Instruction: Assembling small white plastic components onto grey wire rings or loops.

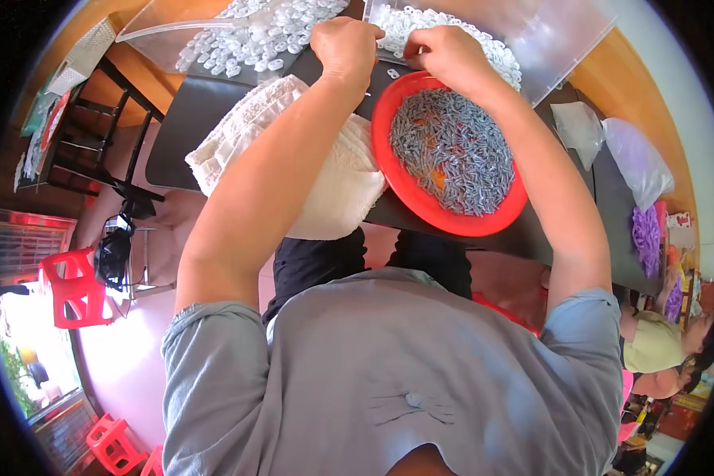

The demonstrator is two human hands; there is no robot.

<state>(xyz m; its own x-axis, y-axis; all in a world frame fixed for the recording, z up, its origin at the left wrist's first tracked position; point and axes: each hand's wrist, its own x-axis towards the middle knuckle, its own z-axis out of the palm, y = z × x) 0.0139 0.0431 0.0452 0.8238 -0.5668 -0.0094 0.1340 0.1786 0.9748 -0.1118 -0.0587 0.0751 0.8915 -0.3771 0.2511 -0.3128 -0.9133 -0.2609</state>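
Both hands are up at the top centre of the frame, close together, almost knuckle to knuckle. The left hand (pixel 345 46) is curled into a loose fist, and the right hand (pixel 444 54) is bunched with its fingertips pinched inward; something tiny is probably between them, but it is too small to make out, so I cannot tell what either one grips. Just below the right hand, touching its wrist line, sits the red bowl (pixel 389 111), heaped with small grey screws (pixel 452 151); it runs from the hands down toward the centre right of the frame, so the right hand is clearly the nearer one to dip in. One small white piece (pixel 393 73) lies on the dark table (pixel 190 119) right between the hands and the bowl's rim. Beyond the fingers, along the top edge, two clear trays (pixel 547 40) hold piles of white plastic parts (pixel 270 36), one pile behind each hand. Under the left forearm lies a folded white cloth (pixel 333 190). Off to the right of the frame, clear bags (pixel 635 159) and a heap of purple pieces (pixel 646 234) sit well apart from the work.
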